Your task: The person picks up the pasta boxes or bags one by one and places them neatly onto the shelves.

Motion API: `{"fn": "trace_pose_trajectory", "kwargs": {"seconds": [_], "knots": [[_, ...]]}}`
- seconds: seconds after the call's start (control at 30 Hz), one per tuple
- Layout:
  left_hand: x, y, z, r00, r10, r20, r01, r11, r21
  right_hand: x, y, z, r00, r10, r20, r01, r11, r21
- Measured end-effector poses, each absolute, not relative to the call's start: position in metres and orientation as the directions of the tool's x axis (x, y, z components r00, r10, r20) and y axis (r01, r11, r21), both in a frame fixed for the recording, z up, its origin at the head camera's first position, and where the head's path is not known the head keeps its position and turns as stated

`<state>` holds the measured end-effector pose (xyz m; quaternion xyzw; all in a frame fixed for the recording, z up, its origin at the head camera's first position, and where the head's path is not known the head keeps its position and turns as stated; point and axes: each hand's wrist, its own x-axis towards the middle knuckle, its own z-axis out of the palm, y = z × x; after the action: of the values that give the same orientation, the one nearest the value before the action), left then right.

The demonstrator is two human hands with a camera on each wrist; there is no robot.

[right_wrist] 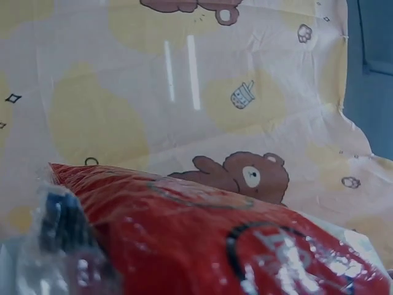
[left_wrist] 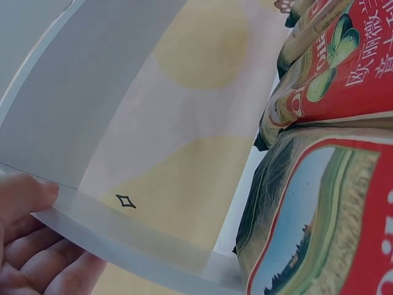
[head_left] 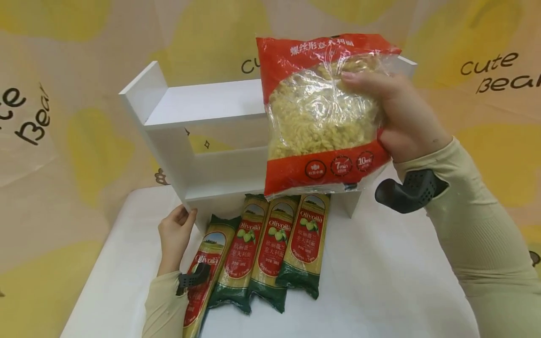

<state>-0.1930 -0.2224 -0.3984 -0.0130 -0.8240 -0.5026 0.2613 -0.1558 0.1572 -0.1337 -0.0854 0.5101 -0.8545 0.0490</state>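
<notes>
My right hand point(head_left: 403, 115) grips a red and clear bag of spiral pasta point(head_left: 314, 126) by its right side, the thumb over its front. The bag is held up in front of the white shelf point(head_left: 207, 105) and covers much of its right half. In the right wrist view the red end of the pasta bag point(right_wrist: 184, 233) fills the lower part; the hand itself is not visible there. My left hand point(head_left: 175, 232) pinches the lower left edge of the shelf between thumb and fingers, also seen in the left wrist view with the shelf's side panel point(left_wrist: 129, 246).
Several green and red spaghetti packs point(head_left: 276, 253) lie side by side at the shelf's foot, the leftmost pack point(head_left: 211, 253) close to my left hand. A white-covered table point(head_left: 380, 281) lies beneath. Behind hangs a yellow patterned cloth point(head_left: 486, 28).
</notes>
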Motion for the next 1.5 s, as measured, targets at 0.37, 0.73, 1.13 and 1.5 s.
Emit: {"fn": "trace_pose_trajectory", "kwargs": {"seconds": [0.37,0.73,1.13,1.5], "knots": [[-0.193,-0.224,-0.400,-0.869,-0.241,0.433,0.278,0.486,0.829,-0.198,0.124,-0.113,-0.981,-0.156,-0.113,0.181,-0.539,-0.822],[-0.201,-0.219,-0.399,-0.878,-0.201,0.434,0.289,0.500,0.816,-0.231,0.100,-0.105,-0.976,-0.130,-0.176,0.218,-0.545,-0.810],[-0.200,-0.214,-0.405,-0.845,-0.191,0.499,0.360,0.486,0.797,-0.248,0.063,-0.101,-0.935,-0.306,-0.182,0.285,-0.339,-0.897],[-0.193,-0.214,-0.404,-0.848,-0.226,0.479,0.311,0.519,0.796,-0.273,0.019,-0.097,-0.947,-0.265,-0.182,0.265,-0.321,-0.909]]}}
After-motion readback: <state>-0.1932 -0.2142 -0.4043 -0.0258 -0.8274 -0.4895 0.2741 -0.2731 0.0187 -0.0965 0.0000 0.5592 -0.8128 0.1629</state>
